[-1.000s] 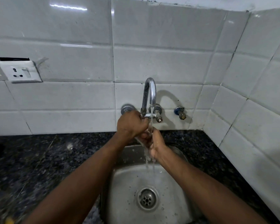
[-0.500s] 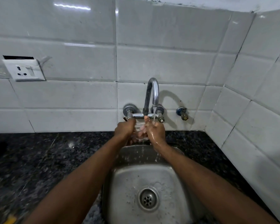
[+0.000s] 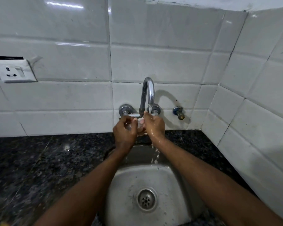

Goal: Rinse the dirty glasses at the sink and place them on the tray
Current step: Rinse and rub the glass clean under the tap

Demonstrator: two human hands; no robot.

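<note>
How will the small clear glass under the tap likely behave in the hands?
Probably slippery: water streams over the right hand gripping the small clear glass. Likely fragile: it looks thin, above a hard steel sink. Seemingly light: the left hand nearly encloses it.

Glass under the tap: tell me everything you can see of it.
The glass is clear, mostly hidden between the left hand and right hand, whose fingers curl round it. It is held above the back of the sink, just under the tap spout, with water running down past it. Its tilt and shape cannot be told.
</note>
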